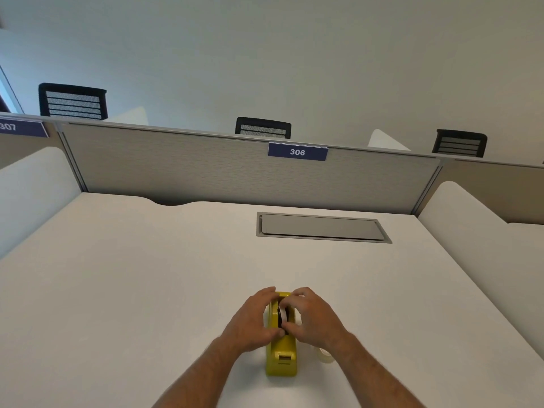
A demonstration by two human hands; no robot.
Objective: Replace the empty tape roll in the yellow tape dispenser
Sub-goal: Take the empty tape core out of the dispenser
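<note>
- The yellow tape dispenser [281, 353] stands on the white worktop [132, 290] near its near edge, about midway along it, its cutter end pointing toward the person.
- The left hand [250, 320] presses against the dispenser's left side, fingers curled over the top; this looks like a brace so the body does not slide or tip while the roll is worked.
- The right hand [313, 318] closes over the right side, thumb and fingertips pinched at the roll in the cradle [283, 313], a pale ring on a dark hub. Its grip appears narrow and set on that roll, though the fingers hide the exact contact.
- I cannot tell whether the roll is coming out or going in; it sits within the cradle now.
- A clear tape roll [325, 355] lies flat on the worktop just beside the dispenser's right side, partly hidden under the right wrist, probably kept close for the swap.
- Open room: the worktop is bare to the left and toward the far edge, where a grey cable hatch [322, 228] is set flush, well apart from the hands.
- The spare roll sits close under the right wrist, so a sideways pull could nudge it.
</note>
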